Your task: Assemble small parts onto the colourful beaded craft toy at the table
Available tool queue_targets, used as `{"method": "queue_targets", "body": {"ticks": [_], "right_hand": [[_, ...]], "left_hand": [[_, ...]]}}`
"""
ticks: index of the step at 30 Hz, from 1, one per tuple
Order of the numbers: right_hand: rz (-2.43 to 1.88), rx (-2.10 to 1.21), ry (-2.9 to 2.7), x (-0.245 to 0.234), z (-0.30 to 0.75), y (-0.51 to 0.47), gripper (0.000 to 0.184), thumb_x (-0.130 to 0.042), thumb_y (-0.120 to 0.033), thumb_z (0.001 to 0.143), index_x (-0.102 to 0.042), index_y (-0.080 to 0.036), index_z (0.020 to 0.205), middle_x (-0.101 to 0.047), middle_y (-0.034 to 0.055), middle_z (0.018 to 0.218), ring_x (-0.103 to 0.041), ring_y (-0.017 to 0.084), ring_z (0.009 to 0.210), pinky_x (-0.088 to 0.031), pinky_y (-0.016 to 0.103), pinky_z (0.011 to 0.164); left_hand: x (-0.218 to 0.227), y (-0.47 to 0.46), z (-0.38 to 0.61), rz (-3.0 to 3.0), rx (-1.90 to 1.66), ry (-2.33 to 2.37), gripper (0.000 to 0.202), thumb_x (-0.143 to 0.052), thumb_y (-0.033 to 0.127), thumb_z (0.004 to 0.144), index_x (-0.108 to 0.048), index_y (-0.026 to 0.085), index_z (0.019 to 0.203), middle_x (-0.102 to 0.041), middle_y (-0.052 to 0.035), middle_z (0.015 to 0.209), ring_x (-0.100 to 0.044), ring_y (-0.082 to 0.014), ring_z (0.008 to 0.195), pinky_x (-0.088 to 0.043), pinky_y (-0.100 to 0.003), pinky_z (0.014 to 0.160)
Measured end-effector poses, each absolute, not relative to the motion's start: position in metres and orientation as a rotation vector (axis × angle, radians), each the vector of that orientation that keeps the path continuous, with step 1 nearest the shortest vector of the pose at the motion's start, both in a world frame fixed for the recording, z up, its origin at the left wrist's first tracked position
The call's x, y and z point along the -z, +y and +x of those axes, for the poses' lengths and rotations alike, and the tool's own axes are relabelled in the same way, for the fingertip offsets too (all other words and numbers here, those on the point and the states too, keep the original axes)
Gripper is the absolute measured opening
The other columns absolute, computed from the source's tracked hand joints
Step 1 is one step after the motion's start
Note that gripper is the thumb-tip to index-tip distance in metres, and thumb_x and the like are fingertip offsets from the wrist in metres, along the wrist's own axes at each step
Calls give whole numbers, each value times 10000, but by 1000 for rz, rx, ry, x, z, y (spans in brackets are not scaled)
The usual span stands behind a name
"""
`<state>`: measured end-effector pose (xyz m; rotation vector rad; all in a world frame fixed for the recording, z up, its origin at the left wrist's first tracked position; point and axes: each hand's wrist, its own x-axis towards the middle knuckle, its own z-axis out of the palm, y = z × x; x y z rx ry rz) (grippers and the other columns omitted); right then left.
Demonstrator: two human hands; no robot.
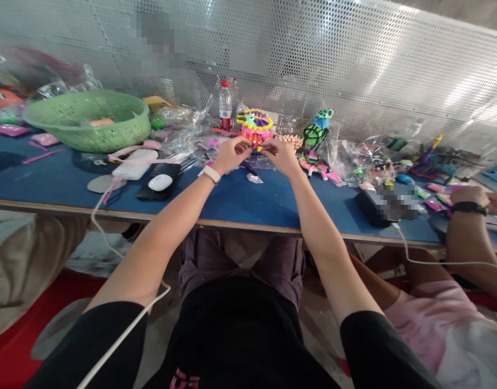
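Both my hands meet at the far half of the blue table (pixel 252 202), in front of a colourful clay figure (pixel 255 120) with a yellow-edged purple top, pink middle and red-orange base. My left hand (pixel 234 154) has its fingers pinched at the base's left side. From the right, my right hand (pixel 281 155) pinches near a small yellow piece (pixel 260 148) at the base. Whether either hand grips the figure or a tiny piece is too small to make out. A dark blue stick-like item (pixel 249 169) and a small clear packet (pixel 254 178) lie just below my hands.
A green basket (pixel 90 121) stands at the left, beside plastic wrappers, a white power bank (pixel 135 165) and a white mouse (pixel 160 182). A red-capped bottle (pixel 225 105) stands behind. To the right are a green-and-blue clay figure (pixel 316 131), a black box (pixel 372 208) and a co-worker's hand (pixel 469 199).
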<state>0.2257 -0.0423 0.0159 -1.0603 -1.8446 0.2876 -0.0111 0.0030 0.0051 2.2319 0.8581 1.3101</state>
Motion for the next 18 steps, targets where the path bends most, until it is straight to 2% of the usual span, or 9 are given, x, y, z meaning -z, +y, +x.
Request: {"method": "queue_targets", "body": {"ticks": [2,4,10,15,18], "right_hand": [[-1061,-255,-1899,-17,225,-44,158,-850,-150,986,-886,-248,1105,-905,88,1085,-867,304,1060,-704,563,1114],[-1063,-236,-1886,-17,224,-45,170,-834,-163,1000,-883,-252,1136,-908,86,1105,-866,309,1090,-696,565,1127],[-1025,-331,-1662,-10,222,-34,177,-878,-370,1027,-845,-242,1145,-900,95,1062,-866,290,1026,-726,517,1034],[-999,-467,-1621,-8,219,-30,374,-858,-616,1028,-805,-247,990,-858,70,923,-830,245,883,-732,439,869],[-995,-474,-1613,-8,216,-32,414,-830,-660,1034,-792,-255,959,-826,45,846,-780,213,780,-703,399,783]], "left_hand": [[-6,-1,-10,2333,-1309,886,149,-818,305,1040,-839,192,1135,-869,-117,1104,-816,-259,973,-677,-439,1002],[-6,-4,-8,2379,-1284,902,150,-828,308,1047,-855,192,1137,-874,-122,1125,-821,-269,987,-674,-448,1021],[-3,-1,-3,2326,-1290,855,225,-877,401,1042,-828,197,1124,-866,-114,1053,-825,-273,971,-694,-472,1004],[0,2,1,2233,-1368,799,245,-843,437,1065,-788,201,1104,-847,-122,1034,-820,-268,967,-702,-464,972],[2,0,3,2196,-1347,802,323,-867,505,1049,-757,204,1092,-833,-112,1007,-812,-260,939,-698,-454,951]]}}
